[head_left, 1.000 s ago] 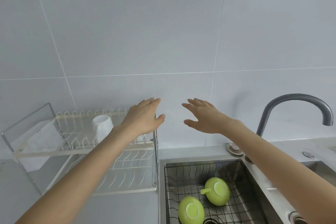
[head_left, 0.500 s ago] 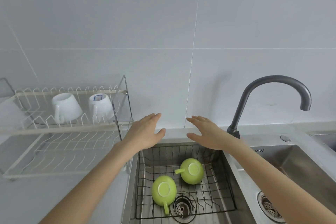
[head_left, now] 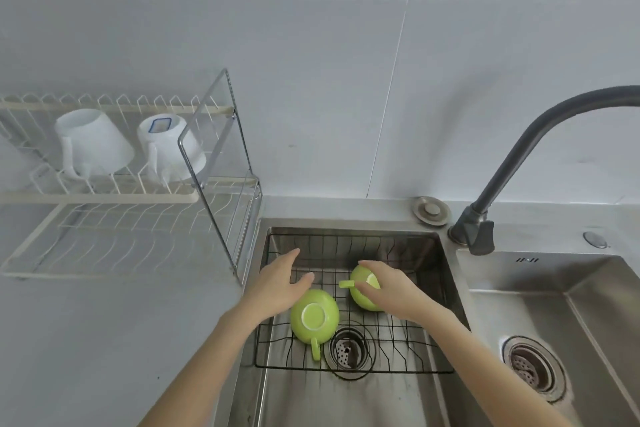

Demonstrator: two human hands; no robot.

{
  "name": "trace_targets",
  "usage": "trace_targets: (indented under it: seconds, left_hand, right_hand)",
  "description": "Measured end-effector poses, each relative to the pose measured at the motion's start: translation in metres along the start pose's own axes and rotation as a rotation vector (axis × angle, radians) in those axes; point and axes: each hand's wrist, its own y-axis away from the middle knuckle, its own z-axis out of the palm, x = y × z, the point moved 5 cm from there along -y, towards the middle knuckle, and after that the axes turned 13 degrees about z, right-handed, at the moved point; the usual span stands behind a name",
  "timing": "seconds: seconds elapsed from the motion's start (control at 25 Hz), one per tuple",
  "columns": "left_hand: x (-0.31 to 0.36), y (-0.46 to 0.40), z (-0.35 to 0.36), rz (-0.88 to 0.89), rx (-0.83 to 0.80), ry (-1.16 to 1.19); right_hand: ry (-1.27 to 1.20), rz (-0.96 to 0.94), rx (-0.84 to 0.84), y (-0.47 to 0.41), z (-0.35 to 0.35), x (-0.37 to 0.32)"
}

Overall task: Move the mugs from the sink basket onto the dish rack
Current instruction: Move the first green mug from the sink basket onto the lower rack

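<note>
Two green mugs stand upside down in the black wire sink basket [head_left: 349, 370]. The left green mug [head_left: 314, 317] has its handle toward me. The right green mug [head_left: 361, 296] has its handle pointing left. My left hand [head_left: 280, 284] hovers open at the left mug's far-left edge, thumb over its rim side. My right hand [head_left: 389, 288] lies over the right mug, with the fingers curved across its far side and the thumb near the handle; the mug still sits on the wires. The white dish rack [head_left: 104, 198] stands on the counter at the left.
Two white mugs [head_left: 93, 144] [head_left: 171, 146] sit upside down on the rack's upper tier; the lower tier holds nothing. A grey faucet [head_left: 519, 156] arches at the right, above a second basin [head_left: 571, 305]. A drain strainer [head_left: 348, 352] lies under the basket.
My view dropped from the wall and rack to the sink. Both hands came down from in front of the wall into the basket, and the right one now lies over the right green mug.
</note>
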Motion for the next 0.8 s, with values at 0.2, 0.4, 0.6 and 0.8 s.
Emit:
trace_targets:
  seconds: [0.2,0.4,0.6,0.8]
  left_hand:
    - [-0.043,-0.007,0.046,-0.155,-0.052,0.160]
    - [-0.076,-0.018,0.081,-0.273,-0.039,0.346]
    - [-0.107,-0.020,0.110,-0.449,0.123,0.576]
    - [-0.133,-0.022,0.138,-0.546,0.105,0.570]
  right_hand:
    - [-0.099,0.105,-0.097,-0.031,0.045,0.021]
    - [-0.167,0.180,-0.144,-0.062,0.079,0.035]
    - [-0.329,0.334,-0.188,-0.086,0.111,0.050]
    - [-0.400,0.431,-0.242,-0.103,0.135,0.058]
